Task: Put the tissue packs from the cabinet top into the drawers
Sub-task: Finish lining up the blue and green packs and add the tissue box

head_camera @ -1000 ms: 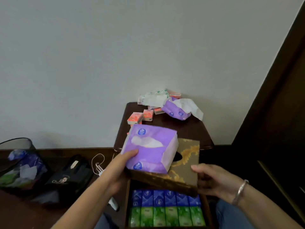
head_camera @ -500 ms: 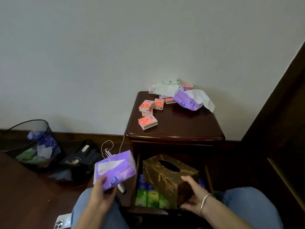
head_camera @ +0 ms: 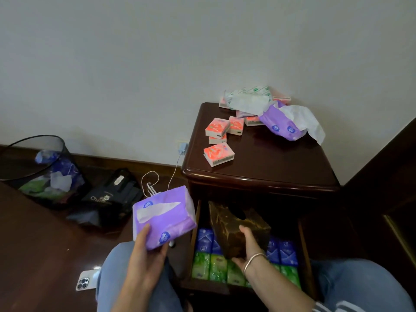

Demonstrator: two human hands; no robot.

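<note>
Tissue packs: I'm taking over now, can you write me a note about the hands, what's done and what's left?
Left hand grips a purple tissue pack, held left of the open drawer.
Right hand grips the brown tissue box above the drawer.
Done: blue and green packs line the drawer.
Left: orange packs and an opened purple pack lie on the cabinet top.

1. cabinet top: dark wood; orange packs front-left, opened purple pack and green-white pack at the back.
2. open drawer: rows of blue packs and green packs.
3. floor: mesh bin, black bag, phone.
</note>
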